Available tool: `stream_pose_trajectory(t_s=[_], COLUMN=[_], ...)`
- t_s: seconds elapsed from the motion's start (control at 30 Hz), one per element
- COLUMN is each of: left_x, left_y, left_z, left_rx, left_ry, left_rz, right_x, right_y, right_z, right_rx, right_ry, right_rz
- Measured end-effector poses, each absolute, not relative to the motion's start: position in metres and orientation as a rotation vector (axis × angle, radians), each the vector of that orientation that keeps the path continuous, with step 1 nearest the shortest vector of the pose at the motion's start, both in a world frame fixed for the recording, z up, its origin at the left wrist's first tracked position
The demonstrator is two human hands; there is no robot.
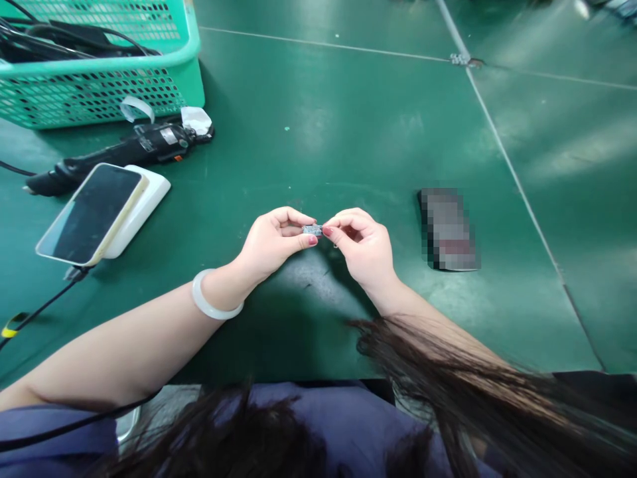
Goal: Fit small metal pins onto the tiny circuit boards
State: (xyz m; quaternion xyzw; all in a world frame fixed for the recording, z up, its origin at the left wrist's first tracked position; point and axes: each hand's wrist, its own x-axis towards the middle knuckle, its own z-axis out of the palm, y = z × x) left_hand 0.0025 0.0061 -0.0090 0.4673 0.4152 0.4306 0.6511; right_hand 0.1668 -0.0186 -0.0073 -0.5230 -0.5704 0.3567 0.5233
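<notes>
Near the middle of the green table (318, 153), a small grey part (313, 230) is held between both hands. My left hand (279, 240) pinches it between thumb and fingers, with a pale bangle around the wrist. My right hand (362, 247) has its thumb and forefinger pressed together at the right end of the same part. The fingertips partly cover the part, and its fine details are too small to tell.
A green basket (194, 60) with black cables stands at the upper left. Below it lie a black tool (119, 149), a phone (89, 216) and a white box (142, 212). A pixelated dark object (450, 229) lies to the right. Long hair hangs over my right forearm.
</notes>
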Motion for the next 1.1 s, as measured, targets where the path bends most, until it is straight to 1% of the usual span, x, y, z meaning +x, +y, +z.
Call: stream_pose_trajectory(t_s=[0.3, 0.63, 0.83, 1.1], left_x=[0.0027, 0.003, 0.003, 0.0029], left_y=[0.0063, 0.0048, 0.0041, 0.0031], left_z=[-0.0089, -0.0038, -0.0022, -0.0034], left_rx=[0.997, 1.121, 1.157, 1.189], left_ry=[0.891, 0.939, 0.953, 0.947], left_rz=[1.021, 1.002, 0.994, 1.003], right_x=[0.1665, 0.1677, 0.1713, 0.1723], right_y=[-0.0235, -0.0266, -0.0265, -0.0254], right_z=[-0.0024, -0.0026, -0.0036, -0.0033], right_rx=[-1.267, -1.337, -1.286, -1.266], right_ry=[-1.516, -1.624, -1.748, -1.764], right_rz=[0.681, 0.473, 0.289, 0.306])
